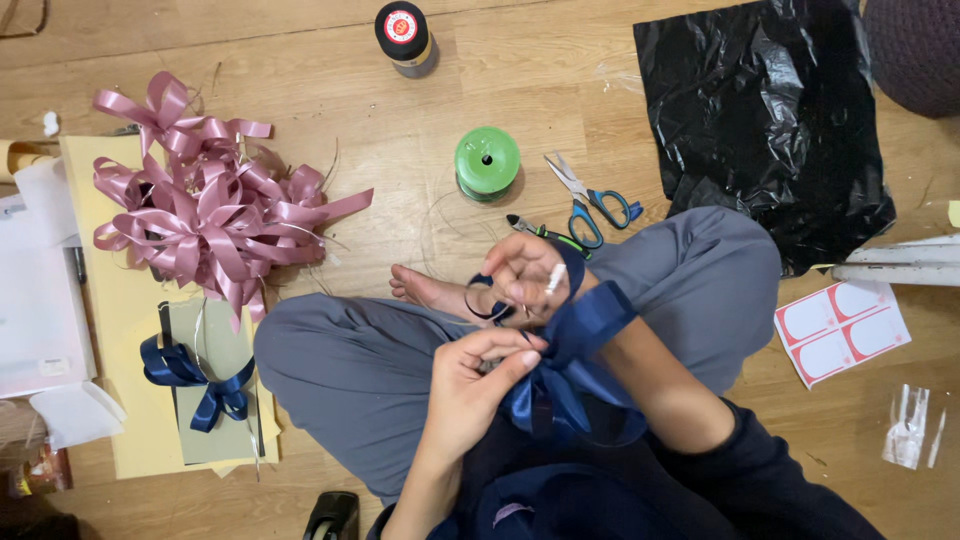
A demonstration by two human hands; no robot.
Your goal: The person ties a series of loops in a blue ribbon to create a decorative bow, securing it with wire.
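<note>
I sit cross-legged on a wooden floor with a navy blue ribbon (575, 350) looped into a bow over my lap. My left hand (478, 385) pinches the ribbon at the bow's middle, fingers closed on it. My right hand (525, 275), just above, holds a ribbon loop and what looks like a thin wire, with a white bandage on one finger. Both hands almost touch each other over my grey trouser legs.
A pile of pink ribbon bows (205, 205) lies at left beside a finished navy bow (195, 380) on yellow card. A green spool (487, 162), scissors (590, 195), pliers (545, 235), a dark-capped bottle (403, 37), a black plastic sheet (765, 120) and label stickers (843, 328) surround me.
</note>
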